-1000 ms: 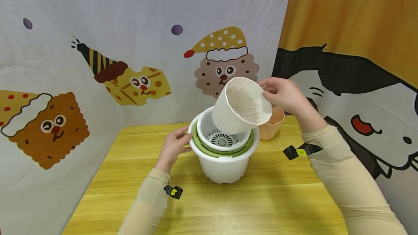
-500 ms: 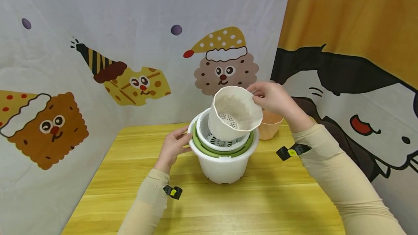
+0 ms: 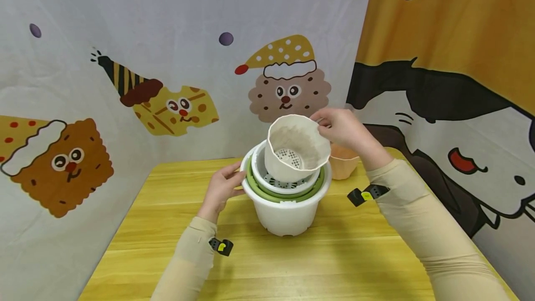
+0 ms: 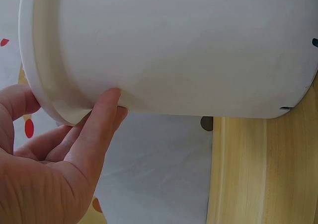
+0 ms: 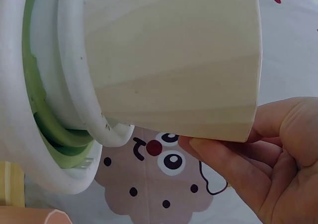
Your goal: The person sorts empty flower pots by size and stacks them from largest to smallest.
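Note:
A large white flowerpot (image 3: 288, 217) stands upright on the table, with a green pot (image 3: 267, 195) and a smaller white pot (image 3: 260, 164) nested inside it. My left hand (image 3: 220, 188) grips the large pot's rim at its left side, thumb on the rim and fingers against the outer wall (image 4: 174, 60). My right hand (image 3: 344, 129) pinches the rim of a faceted cream flowerpot (image 3: 297, 138) with a perforated bottom. That pot is tilted, its base inside the mouth of the smaller white pot. Whether its base touches the bottom there is hidden.
A peach-coloured pot (image 3: 343, 164) stands behind and to the right of the stack, partly hidden by the cream pot and my right hand. The wooden table (image 3: 175, 254) meets a printed cloth backdrop (image 3: 175, 36) at the back.
My right hand has lowered the cream pot and moved it slightly left, into the nested pots' mouth, tilting it less. My left hand has stayed on the large pot's rim.

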Available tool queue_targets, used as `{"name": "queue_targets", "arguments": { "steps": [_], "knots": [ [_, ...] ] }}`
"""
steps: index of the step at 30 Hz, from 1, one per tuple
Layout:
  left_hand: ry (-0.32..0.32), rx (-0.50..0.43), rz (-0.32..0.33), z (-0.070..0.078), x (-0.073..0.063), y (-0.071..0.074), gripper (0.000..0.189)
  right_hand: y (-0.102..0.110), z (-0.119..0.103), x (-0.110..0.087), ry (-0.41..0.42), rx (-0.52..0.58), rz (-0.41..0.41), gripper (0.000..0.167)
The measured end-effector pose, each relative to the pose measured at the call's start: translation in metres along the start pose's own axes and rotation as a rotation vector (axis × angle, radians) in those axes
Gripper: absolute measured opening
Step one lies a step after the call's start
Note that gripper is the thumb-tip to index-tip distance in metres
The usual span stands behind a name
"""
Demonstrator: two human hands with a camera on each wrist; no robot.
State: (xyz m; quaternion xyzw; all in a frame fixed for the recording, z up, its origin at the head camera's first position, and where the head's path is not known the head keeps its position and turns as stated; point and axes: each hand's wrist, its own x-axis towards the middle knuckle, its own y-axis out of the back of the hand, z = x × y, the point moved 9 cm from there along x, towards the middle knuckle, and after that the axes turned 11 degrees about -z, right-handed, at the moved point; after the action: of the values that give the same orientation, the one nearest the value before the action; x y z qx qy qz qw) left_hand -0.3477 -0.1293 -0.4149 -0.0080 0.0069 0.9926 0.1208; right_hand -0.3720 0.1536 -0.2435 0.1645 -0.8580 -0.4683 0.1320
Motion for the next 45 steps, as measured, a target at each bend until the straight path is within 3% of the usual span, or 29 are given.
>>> {"name": "queue_targets", "arguments": {
  "steps": [18,45],
  "knots": [
    [0.004,0.000,-0.001,0.002,-0.001,0.000,0.047,-0.014,-0.006,0.007,-0.010,-0.028,-0.075,0.030],
    [-0.002,0.002,-0.004,0.000,-0.001,0.000,0.046,-0.036,-0.010,0.017,0.016,-0.085,-0.088,0.030]
  ]
}}
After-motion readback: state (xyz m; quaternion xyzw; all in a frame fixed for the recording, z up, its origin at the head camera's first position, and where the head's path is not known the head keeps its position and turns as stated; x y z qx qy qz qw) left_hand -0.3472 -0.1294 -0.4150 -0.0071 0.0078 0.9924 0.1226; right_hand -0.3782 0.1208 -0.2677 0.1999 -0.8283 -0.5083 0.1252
